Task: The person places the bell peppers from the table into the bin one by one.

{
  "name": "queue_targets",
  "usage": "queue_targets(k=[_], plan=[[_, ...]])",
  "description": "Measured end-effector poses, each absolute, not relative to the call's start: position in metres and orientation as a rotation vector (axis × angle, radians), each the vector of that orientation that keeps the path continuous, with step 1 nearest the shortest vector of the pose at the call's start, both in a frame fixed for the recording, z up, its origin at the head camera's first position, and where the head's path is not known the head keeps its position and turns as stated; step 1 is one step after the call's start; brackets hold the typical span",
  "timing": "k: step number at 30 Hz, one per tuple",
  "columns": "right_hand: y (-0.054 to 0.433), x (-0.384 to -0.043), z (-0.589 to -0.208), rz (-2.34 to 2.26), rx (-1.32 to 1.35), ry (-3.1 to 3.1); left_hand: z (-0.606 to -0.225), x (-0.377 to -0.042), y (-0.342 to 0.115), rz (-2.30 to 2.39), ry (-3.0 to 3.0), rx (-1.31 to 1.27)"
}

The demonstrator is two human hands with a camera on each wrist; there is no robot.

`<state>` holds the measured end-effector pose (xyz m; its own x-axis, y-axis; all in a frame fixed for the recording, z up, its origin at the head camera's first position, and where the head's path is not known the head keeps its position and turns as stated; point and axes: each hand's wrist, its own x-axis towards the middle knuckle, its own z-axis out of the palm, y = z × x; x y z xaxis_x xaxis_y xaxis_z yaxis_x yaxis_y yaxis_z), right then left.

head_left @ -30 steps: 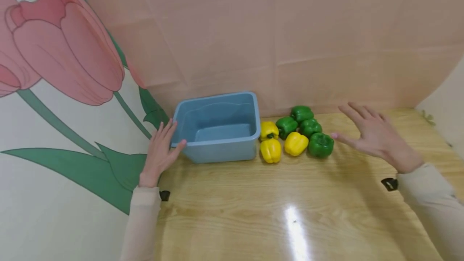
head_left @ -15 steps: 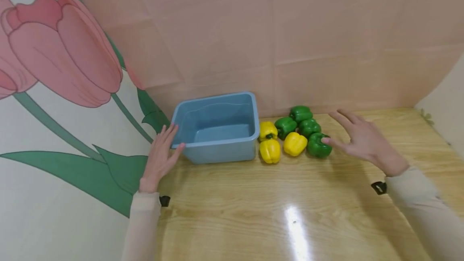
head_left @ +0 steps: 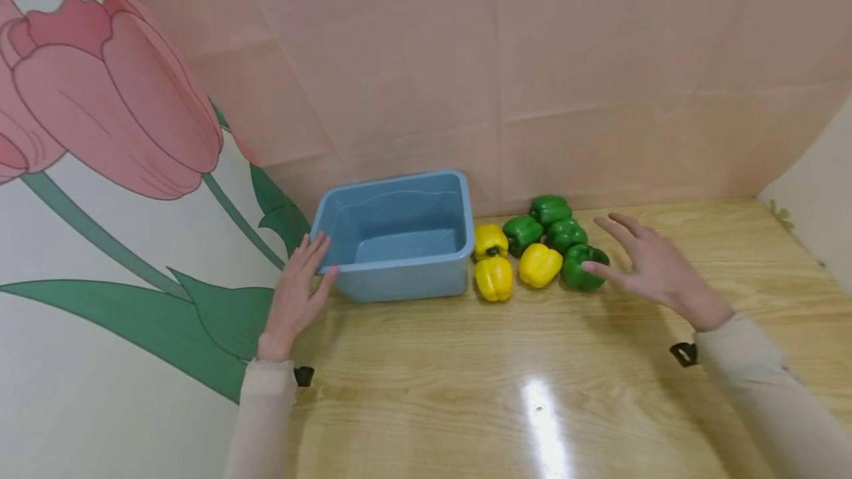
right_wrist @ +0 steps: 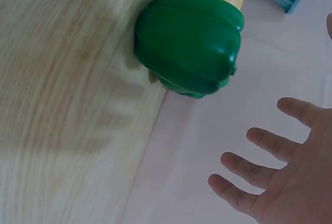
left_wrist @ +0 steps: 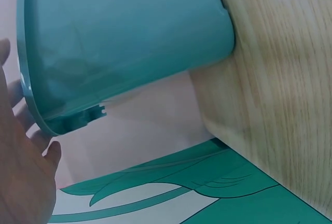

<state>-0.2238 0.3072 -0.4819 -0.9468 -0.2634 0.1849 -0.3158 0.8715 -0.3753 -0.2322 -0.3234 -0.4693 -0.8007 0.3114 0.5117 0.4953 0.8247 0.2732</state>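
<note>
My left hand (head_left: 294, 305) is at the left front corner of a blue plastic tub (head_left: 399, 283), fingers straight and fingertips right at the rim. In the left wrist view those fingers lie along the edge of the tub (left_wrist: 124, 32). My right hand (head_left: 655, 272) is held with fingers spread and nothing in them, just right of the nearest green bell pepper (head_left: 577, 279); the thumb overlaps that pepper in the head view. The right wrist view shows a gap between the fingers (right_wrist: 267, 143) and this green pepper (right_wrist: 187, 42). Several green and three yellow bell peppers (head_left: 540, 265) sit together.
The peppers lie right of the tub, one yellow pepper (head_left: 491, 239) close against its side. A pink cloth (head_left: 413, 80) hangs behind the wooden table (head_left: 426, 375). At the left stands a wall (head_left: 100, 361) painted with tulips.
My right hand has moved left and slightly down towards the nearest green pepper, its fingers still spread. The left hand stays at the tub's corner. The peppers and tub have not moved.
</note>
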Motion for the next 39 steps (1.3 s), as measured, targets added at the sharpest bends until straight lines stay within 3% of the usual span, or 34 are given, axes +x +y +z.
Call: queue_targets(k=[39], plan=[[0.285, -0.225, -0.532, 0.792, 0.432, -2.930, -0.483, -0.216, -0.321, -0.578, -2.443, -0.673]])
